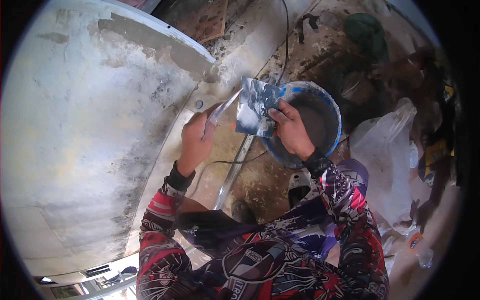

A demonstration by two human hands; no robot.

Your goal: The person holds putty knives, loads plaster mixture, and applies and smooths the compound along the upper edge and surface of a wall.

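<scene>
My right hand is closed on a square dark flat scraper smeared with white paste, the thumb lying on its face. My left hand grips a second thin flat scraper, seen nearly edge-on. The far end of that blade meets or almost meets the left edge of the square one; I cannot tell if they touch. Partly behind my right hand and the square scraper stands a round bucket with a blue, paste-crusted rim and a greyish inside.
At left rises a patchy white wall with a grey patch near its top edge. A metal straightedge and a dark cable lie on the stained floor. Right are a clear plastic bag, a plastic bottle and green cloth.
</scene>
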